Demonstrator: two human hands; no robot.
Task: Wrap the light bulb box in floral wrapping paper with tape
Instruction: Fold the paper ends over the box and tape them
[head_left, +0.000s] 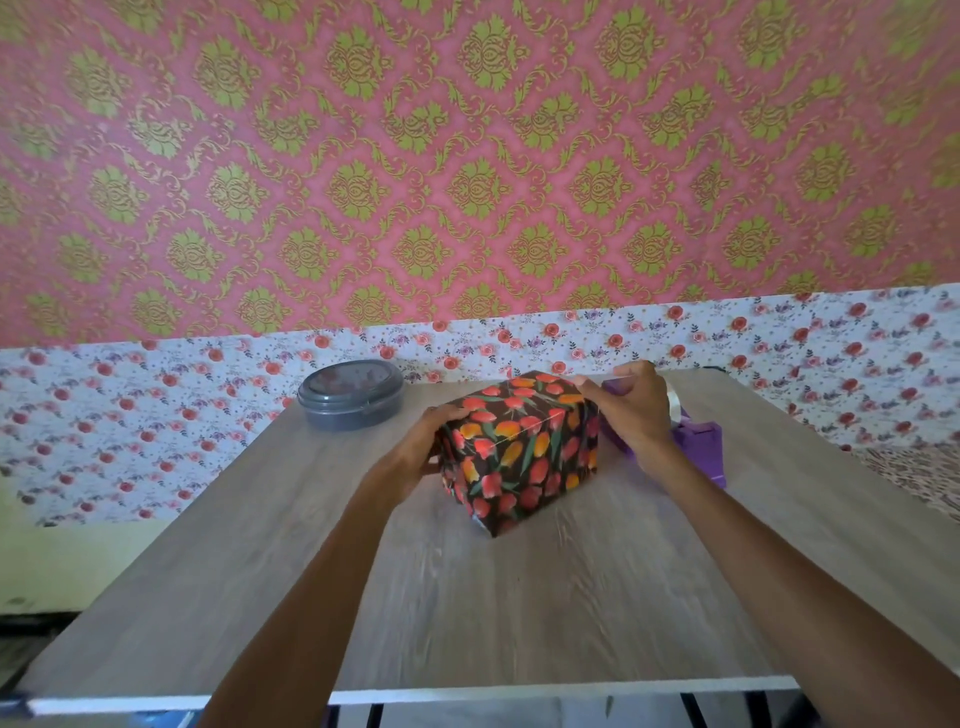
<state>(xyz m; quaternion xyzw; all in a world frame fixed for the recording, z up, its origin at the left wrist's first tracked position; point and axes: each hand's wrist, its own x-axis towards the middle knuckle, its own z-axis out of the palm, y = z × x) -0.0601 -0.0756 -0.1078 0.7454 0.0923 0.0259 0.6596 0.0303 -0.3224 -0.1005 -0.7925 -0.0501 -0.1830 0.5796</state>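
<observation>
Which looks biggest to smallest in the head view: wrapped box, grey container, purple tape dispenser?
1. wrapped box
2. grey container, though it sits farther back
3. purple tape dispenser, unsure: the right hand hides much of it

The wrapping paper (519, 452) on the box is black, printed with red and orange flowers and green leaves. The table (519, 597) is pale grey-brown wood grain with a white front edge. The round lidded container (352, 395) is dark grey. The tape dispenser (698, 441) is purple. The wall (467, 156) is pink with green-gold damask; its lower band (156, 415) is white with small red and purple flowers.
</observation>
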